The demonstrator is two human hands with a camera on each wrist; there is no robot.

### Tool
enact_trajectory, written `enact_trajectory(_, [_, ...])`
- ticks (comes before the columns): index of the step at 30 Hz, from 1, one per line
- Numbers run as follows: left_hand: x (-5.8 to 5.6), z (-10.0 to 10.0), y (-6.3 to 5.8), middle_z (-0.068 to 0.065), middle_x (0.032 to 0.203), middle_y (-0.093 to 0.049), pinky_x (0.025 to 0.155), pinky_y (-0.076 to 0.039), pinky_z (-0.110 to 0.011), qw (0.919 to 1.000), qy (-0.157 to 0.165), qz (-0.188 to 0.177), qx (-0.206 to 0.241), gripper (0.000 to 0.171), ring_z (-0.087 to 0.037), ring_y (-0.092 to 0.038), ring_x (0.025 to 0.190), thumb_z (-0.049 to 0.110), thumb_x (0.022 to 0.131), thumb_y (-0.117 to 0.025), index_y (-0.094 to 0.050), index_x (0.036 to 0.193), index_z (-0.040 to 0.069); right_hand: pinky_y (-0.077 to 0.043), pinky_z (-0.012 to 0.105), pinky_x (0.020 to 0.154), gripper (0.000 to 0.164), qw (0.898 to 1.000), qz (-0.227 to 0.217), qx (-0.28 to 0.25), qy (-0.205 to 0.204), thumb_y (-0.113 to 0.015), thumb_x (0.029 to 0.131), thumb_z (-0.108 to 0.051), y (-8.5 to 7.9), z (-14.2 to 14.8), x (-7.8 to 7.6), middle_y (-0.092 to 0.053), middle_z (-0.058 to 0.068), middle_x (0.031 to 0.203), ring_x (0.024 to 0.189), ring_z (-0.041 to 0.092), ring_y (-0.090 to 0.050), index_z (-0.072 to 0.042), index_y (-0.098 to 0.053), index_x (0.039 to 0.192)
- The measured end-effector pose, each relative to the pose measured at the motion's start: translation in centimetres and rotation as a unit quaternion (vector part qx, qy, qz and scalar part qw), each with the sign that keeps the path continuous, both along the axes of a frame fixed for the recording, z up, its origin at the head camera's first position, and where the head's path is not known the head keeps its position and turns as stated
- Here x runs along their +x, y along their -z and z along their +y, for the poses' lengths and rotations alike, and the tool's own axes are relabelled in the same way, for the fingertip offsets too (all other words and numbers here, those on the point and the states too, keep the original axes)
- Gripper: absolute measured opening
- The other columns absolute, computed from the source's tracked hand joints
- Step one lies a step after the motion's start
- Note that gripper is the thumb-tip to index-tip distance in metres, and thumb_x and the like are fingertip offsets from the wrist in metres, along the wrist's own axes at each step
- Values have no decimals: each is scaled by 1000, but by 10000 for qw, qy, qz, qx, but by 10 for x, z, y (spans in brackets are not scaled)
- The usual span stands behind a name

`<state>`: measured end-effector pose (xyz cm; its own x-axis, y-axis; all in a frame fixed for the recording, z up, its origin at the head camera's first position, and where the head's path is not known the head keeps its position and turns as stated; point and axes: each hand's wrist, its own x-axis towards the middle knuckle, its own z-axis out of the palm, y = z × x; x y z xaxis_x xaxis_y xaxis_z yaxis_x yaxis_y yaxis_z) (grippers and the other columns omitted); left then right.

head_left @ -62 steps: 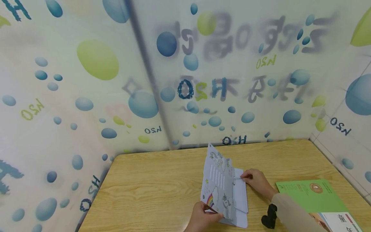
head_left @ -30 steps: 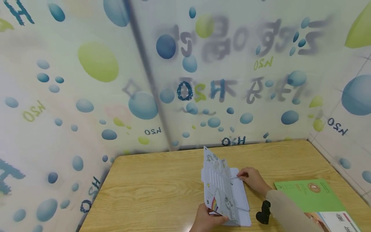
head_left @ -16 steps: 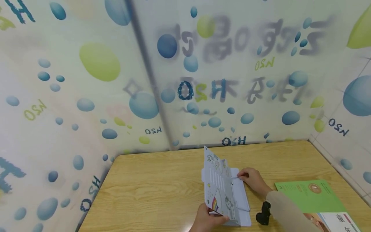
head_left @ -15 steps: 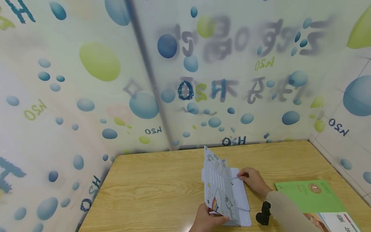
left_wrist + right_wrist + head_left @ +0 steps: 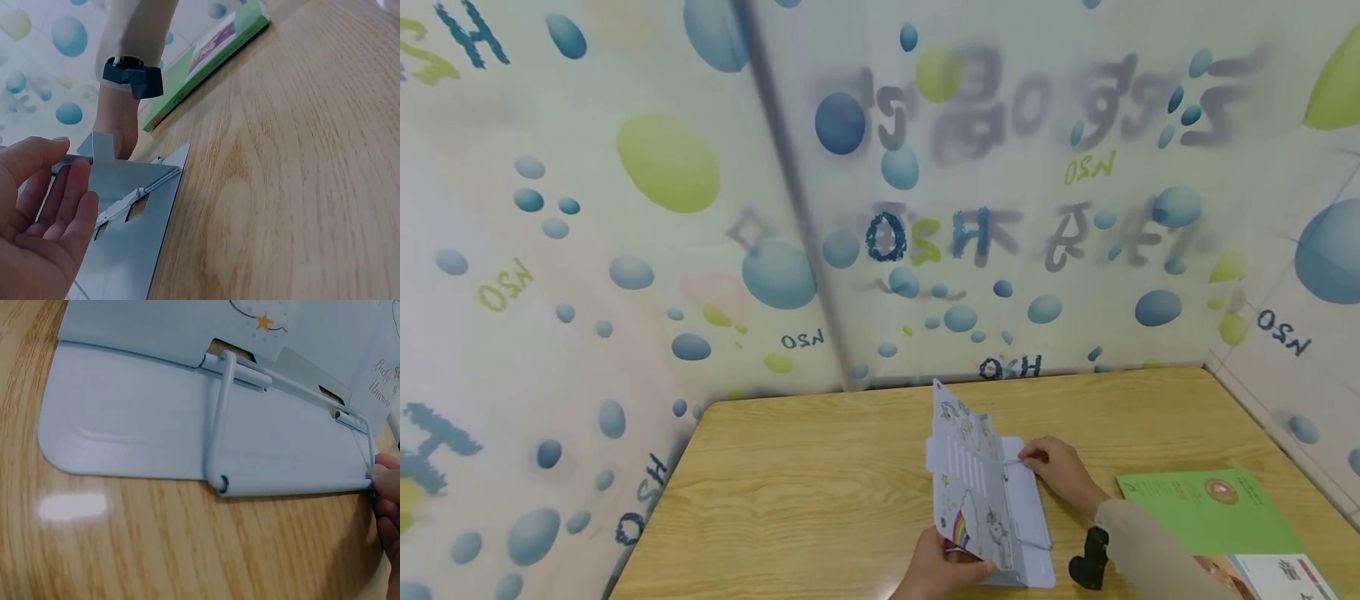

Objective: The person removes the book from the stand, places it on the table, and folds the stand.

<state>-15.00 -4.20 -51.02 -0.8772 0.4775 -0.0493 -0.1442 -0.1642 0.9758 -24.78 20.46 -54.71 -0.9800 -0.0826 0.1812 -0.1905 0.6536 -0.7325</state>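
A white metal book stand [image 5: 966, 475], printed with unicorns and a rainbow, stands partly unfolded on the table. Its slotted panel rises at a steep slant from the flat base plate [image 5: 131, 412]. My left hand [image 5: 936, 568] holds the panel's near lower edge between thumb and fingers; the left wrist view shows that grip at the edge's folded lip [image 5: 103, 147]. At the far side, my right hand [image 5: 1063, 475] pinches one end of the hinged wire support [image 5: 294, 486]. That wire lies over the base plate, with its long bar along the plate's outer edge.
On the right of the wooden table [image 5: 790, 467] lies a green book [image 5: 1210, 504] with a picture on its lower part, partly behind the right sleeve [image 5: 1157, 550]. A black wrist device [image 5: 1092, 560] sits at that wrist. A patterned wall [image 5: 850, 208] bounds the back.
Since about two seconds ago the stand has turned slightly, and a tab now shows at the panel's left edge. Both hands keep their grips; over the last second only the view shifts slightly.
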Motion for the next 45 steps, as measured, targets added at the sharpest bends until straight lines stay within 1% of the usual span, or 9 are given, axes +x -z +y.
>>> enact_trajectory(4, [-2, -1, 1, -16, 111, -61, 80, -49, -26, 9997, 221, -20, 123, 48, -20, -61, 96, -8, 73, -69, -53, 118, -5, -45, 31, 68, 12, 9999, -116, -81, 30, -63, 81, 5, -3, 2, 3, -60, 4, 88, 80, 17, -52, -4, -68, 88])
enact_trajectory(7, [-3, -2, 0, -16, 113, -60, 82, -49, -26, 9995, 281, 14, 130, 49, -20, -60, 98, -9, 73, -69, -51, 119, -4, -45, 30, 68, 13, 9996, -272, -118, 46, -62, 81, 5, -7, 1, 6, -59, 5, 89, 79, 16, -51, -2, -68, 91])
enact_trajectory(11, [-3, -3, -1, -16, 113, -60, 81, -49, -27, 9996, 268, 39, 81, 50, -21, -60, 98, -8, 74, -69, -51, 120, -4, -46, 29, 67, 15, 9988, -464, -140, 92, -63, 81, 3, -9, 0, 9, -59, 5, 90, 79, 15, -52, -1, -67, 94])
enact_trajectory(15, [-3, -4, -1, -18, 113, -60, 81, -49, -27, 9995, 289, -2, 161, 50, -22, -60, 98, -7, 74, -69, -50, 121, -4, -46, 29, 68, 17, 9980, -600, -127, 166, -65, 79, 2, -8, -2, 10, -58, 5, 90, 79, 15, -52, -1, -67, 96])
enact_trajectory(18, [-3, -4, 0, -19, 114, -59, 81, -49, -27, 9992, 323, 28, 251, 51, -24, -60, 100, -8, 74, -68, -50, 122, -5, -46, 29, 68, 19, 9975, -657, -119, 215, -65, 79, 3, -8, -2, 11, -57, 5, 90, 80, 15, -52, 0, -67, 97])
enact_trajectory(23, [-2, -5, 0, -19, 114, -59, 81, -49, -27, 9994, 281, 42, 208, 51, -25, -59, 100, -10, 74, -67, -50, 121, -5, -46, 29, 68, 22, 9968, -735, -86, 304, -67, 78, 2, -9, -2, 15, -57, 4, 90, 79, 15, -52, 0, -67, 99])
enact_trajectory(28, [-2, -5, -3, -17, 112, -60, 81, -49, -26, 9997, 232, -76, 63, 49, -22, -60, 99, -8, 74, -69, -52, 119, -4, -47, 27, 67, 22, 9966, -750, -30, 349, -68, 76, 2, -9, -2, 18, -57, 3, 87, 78, 14, -52, 0, -67, 98])
enact_trajectory(36, [-1, -6, -8, -18, 111, -61, 80, -49, -26, 9996, 222, -173, 91, 48, -22, -60, 99, -7, 74, -69, -54, 119, -2, -47, 26, 65, 20, 9953, -894, -20, 383, -70, 75, 2, -9, -1, 24, -59, 2, 87, 77, 14, -53, -1, -68, 95])
enact_trajectory(45, [-1, -10, -13, -23, 111, -60, 78, -50, -26, 9995, 280, -114, 130, 46, -28, -59, 100, -7, 76, -67, -52, 120, -7, -46, 24, 64, 20, 9946, -971, -46, 361, -70, 73, 3, -7, -2, 33, -59, 1, 86, 76, 13, -52, -2, -68, 93])
